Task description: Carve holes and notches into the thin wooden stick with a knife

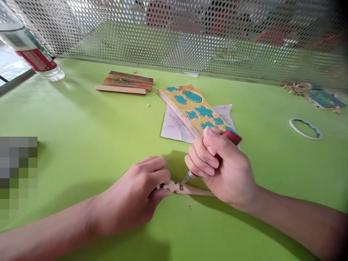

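Note:
My left hand (136, 192) pinches the left end of a pale, narrow carved wooden piece (187, 189) lying on the green table. A small dark-edged cut shows in the wood just right of my fingers. My right hand (220, 166) is wrapped in a fist around the dark red handle of a carving tool (187, 177), its metal blade slanting down to that cut. The far right end of the wood passes beneath my right hand. Just beyond my right hand, a yellow painted board (187, 105) with blue patches rests partly on a white paper (174, 125).
Several thin wooden strips (125, 84) lie at the back. A water bottle (38, 54) stands at the back left. On the right are a tape roll (305, 129) and a blue patterned piece with cord (323, 98). A perforated metal screen (176, 40) borders the table's (81, 134) far edge.

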